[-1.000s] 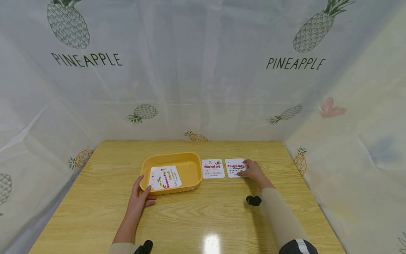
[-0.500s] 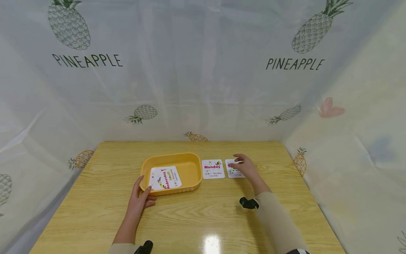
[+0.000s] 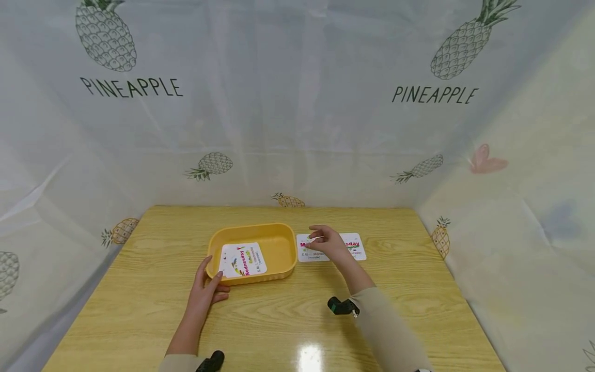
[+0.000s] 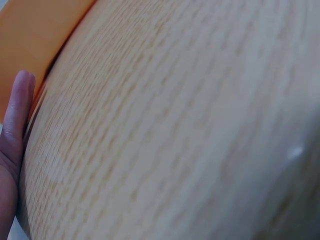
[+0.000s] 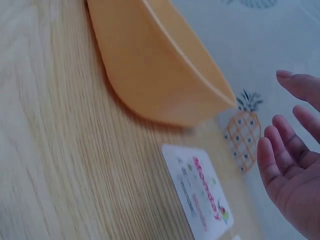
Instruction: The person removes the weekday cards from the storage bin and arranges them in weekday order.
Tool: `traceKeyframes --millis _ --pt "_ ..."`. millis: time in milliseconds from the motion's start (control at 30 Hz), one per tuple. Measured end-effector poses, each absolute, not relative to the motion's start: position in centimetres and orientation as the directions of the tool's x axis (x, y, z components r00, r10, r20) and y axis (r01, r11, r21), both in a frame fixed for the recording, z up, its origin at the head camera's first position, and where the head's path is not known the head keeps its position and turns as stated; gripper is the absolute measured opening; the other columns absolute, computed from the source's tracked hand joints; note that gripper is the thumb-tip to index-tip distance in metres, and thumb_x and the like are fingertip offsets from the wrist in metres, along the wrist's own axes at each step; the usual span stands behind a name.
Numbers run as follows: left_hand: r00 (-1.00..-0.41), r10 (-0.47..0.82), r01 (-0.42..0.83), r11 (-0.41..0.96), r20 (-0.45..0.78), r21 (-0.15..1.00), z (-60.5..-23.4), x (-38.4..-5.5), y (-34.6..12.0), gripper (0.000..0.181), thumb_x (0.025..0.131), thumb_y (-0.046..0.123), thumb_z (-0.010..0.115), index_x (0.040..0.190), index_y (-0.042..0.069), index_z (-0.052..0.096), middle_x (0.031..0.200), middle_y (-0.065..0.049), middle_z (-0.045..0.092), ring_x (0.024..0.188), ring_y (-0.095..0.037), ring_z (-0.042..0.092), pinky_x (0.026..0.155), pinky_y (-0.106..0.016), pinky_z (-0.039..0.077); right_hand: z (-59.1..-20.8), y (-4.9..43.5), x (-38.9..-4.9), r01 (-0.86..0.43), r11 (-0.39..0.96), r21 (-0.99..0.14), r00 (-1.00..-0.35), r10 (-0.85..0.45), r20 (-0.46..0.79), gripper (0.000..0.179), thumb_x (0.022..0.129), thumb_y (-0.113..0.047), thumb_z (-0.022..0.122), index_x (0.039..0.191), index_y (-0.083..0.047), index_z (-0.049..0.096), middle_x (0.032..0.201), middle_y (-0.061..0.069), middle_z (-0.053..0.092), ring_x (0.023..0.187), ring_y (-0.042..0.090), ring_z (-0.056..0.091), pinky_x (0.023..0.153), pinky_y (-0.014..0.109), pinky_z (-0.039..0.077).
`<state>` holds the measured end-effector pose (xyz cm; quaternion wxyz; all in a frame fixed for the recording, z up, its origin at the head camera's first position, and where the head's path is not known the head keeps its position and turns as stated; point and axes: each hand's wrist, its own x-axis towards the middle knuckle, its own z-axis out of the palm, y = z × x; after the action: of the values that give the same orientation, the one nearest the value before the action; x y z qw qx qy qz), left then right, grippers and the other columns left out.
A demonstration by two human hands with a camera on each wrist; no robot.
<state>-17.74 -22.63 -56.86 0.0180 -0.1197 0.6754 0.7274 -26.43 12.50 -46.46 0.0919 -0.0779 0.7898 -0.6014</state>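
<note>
A yellow tray (image 3: 279,243) sits on the table, with a white "Wednesday" card (image 3: 243,260) lying sideways inside it. My left hand (image 3: 203,289) grips the tray's near left corner, thumb at the rim and fingers along the outside. In the left wrist view, fingers (image 4: 20,102) lie against the orange-looking wall. My right hand (image 3: 330,244) hovers over the table cards with nothing in it, fingers spread and slightly bent. Beneath it are the "Monday" card (image 3: 304,254), partly covered, and the "Tuesday" card (image 3: 355,247), partly hidden.
Both cards lie in a row right of the tray, Monday near its right wall. The wood table (image 3: 279,320) ends at a pineapple-print curtain (image 3: 297,113) at the back and sides. Each forearm wears a black wrist device (image 3: 341,306).
My right hand has let go of the Tuesday card and moved left, over the Monday card. My left hand and the tray stay in place.
</note>
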Motion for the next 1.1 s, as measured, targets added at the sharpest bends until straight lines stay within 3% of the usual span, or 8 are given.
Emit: traceKeyframes --millis 167,333,433,667,933,1100 --pt "-0.973 -0.138 -0.175 -0.084 -0.186 0.981 -57.0 -17.8 -22.7 0.067 0.1 0.033 0.057 0.154 0.035 0.017 0.136 -0.015 0.036 0.077 -0.019 0.067 0.066 -0.034 0.06 -46.7 10.3 -26.3 -0.014 0.199 -0.98 -0.954 -0.296 -0.046 0.056 0.085 -0.002 0.074 0.137 0.003 0.051 0.123 0.031 0.054 0.101 0.032 0.057 0.086 0.043 0.054" --pt "-0.972 -0.14 -0.18 -0.087 -0.191 0.98 -57.0 -17.8 -22.8 0.067 0.1 0.032 0.057 0.154 0.035 0.017 0.136 -0.015 0.036 0.077 -0.019 0.067 0.066 -0.035 0.06 -48.6 8.0 -26.7 -0.022 0.118 -0.993 -0.945 -0.325 -0.017 0.056 0.083 -0.001 0.076 0.135 0.001 0.053 0.12 0.025 0.057 0.099 0.028 0.057 0.078 0.028 0.053" --pt "-0.971 -0.145 -0.182 -0.078 -0.192 0.98 -56.9 -17.8 -22.8 0.067 0.1 0.032 0.057 0.154 0.035 0.017 0.138 -0.015 0.035 0.078 -0.019 0.067 0.066 -0.035 0.06 -48.9 6.7 -26.5 -0.033 0.101 -0.994 -0.935 -0.354 -0.005 0.054 0.084 0.001 0.074 0.134 -0.001 0.054 0.121 0.025 0.057 0.1 0.03 0.057 0.077 0.026 0.052" --pt "-0.97 -0.143 -0.187 -0.07 -0.195 0.98 -56.7 -17.8 -22.6 0.068 0.099 0.035 0.057 0.154 0.037 0.017 0.139 -0.015 0.034 0.079 -0.021 0.067 0.068 -0.034 0.06 -48.2 4.7 -25.9 -0.037 0.077 -0.996 -0.906 -0.424 0.0 0.052 0.084 0.003 0.073 0.132 0.003 0.055 0.121 0.029 0.055 0.105 0.042 0.055 0.079 0.029 0.053" --pt "-0.969 -0.152 -0.184 -0.083 -0.195 0.979 -56.9 -17.8 -22.6 0.069 0.099 0.035 0.059 0.154 0.036 0.018 0.14 -0.015 0.034 0.078 -0.021 0.067 0.067 -0.034 0.06 -49.8 2.4 -26.8 -0.052 0.158 -0.986 -0.904 -0.428 -0.021 0.053 0.083 0.0 0.076 0.132 -0.001 0.057 0.121 0.021 0.058 0.102 0.03 0.057 0.081 0.031 0.054" --pt "-0.97 -0.148 -0.182 -0.087 -0.194 0.979 -57.1 -17.8 -22.6 0.069 0.099 0.035 0.059 0.154 0.036 0.018 0.142 -0.015 0.032 0.077 -0.02 0.067 0.067 -0.034 0.06 -50.7 1.4 -27.7 -0.005 0.166 -0.986 -0.888 -0.454 -0.072 0.056 0.084 0.001 0.074 0.136 0.003 0.052 0.128 0.022 0.056 0.114 0.037 0.054 0.09 0.038 0.052"
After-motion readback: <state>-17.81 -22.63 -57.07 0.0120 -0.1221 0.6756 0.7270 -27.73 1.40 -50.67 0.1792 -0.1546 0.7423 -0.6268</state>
